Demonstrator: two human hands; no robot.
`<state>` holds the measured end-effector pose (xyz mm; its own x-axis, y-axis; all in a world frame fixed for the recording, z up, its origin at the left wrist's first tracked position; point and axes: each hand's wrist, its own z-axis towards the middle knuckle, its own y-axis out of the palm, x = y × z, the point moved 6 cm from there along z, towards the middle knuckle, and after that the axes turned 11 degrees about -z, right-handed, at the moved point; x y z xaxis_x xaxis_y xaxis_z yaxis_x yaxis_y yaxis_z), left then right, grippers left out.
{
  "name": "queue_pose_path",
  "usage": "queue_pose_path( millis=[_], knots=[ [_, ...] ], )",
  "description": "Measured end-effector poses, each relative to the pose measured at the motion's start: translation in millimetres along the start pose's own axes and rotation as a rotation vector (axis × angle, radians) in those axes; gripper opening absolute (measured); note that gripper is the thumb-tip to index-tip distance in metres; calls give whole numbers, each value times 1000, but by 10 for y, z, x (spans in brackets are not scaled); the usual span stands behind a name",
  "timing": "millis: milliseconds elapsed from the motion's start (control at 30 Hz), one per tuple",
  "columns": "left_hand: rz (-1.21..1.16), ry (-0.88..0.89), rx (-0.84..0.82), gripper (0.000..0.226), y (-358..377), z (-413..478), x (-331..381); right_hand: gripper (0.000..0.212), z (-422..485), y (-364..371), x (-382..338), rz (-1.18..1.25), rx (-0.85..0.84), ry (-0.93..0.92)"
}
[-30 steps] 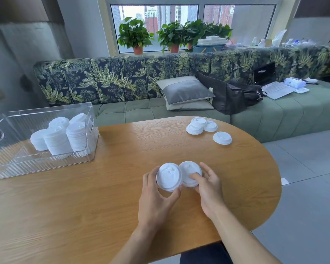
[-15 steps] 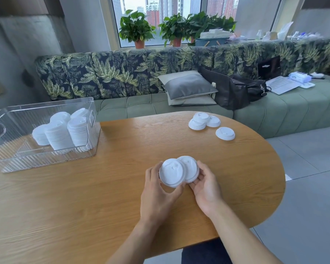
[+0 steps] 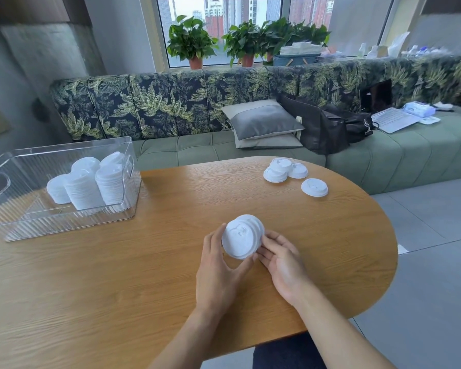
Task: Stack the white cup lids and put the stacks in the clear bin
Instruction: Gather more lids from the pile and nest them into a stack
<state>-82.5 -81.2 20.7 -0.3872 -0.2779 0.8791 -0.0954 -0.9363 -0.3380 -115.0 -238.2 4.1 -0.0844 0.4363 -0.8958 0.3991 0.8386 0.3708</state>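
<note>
The bin [image 3: 72, 222] sits at the table's [image 3: 144, 275] left end, with lid stacks [image 3: 91, 182] standing in its right part. At mid-table the left hand [image 3: 218, 272] and right hand [image 3: 282, 262] both curl their fingers round the held lids [image 3: 241, 239], which are tilted and overlapping. Four loose lids [image 3: 285, 170] lie at the far right.

Nested white lids [image 3: 241, 240], tilted on edge
</note>
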Motion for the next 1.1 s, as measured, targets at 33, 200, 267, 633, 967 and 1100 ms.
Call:
queue_pose_path(
  millis=[33, 200, 267, 633, 967, 1100],
  knots=[
    [-3, 2, -3, 95, -1, -1, 2, 12, -4, 3, 0, -12, -13, 0],
    [-10, 11, -19, 94, -2, -7, 2, 15, -2, 12, 9, -81, -63, -14],
    [-19, 9, -22, 93, 2, -5, -7, 17, 5, 17, 17, -96, -68, -20],
    [-18, 9, 8, 91, 1, -9, -24, 19, -2, 37, 41, -188, -68, -72],
    [0, -23, 27, 88, -16, -25, 18, 54, -46, 89, 37, -390, -41, -185],
    [-110, -79, -39, 90, 11, -23, 6, 61, -26, 16, 29, -302, 28, -201]
  ],
)
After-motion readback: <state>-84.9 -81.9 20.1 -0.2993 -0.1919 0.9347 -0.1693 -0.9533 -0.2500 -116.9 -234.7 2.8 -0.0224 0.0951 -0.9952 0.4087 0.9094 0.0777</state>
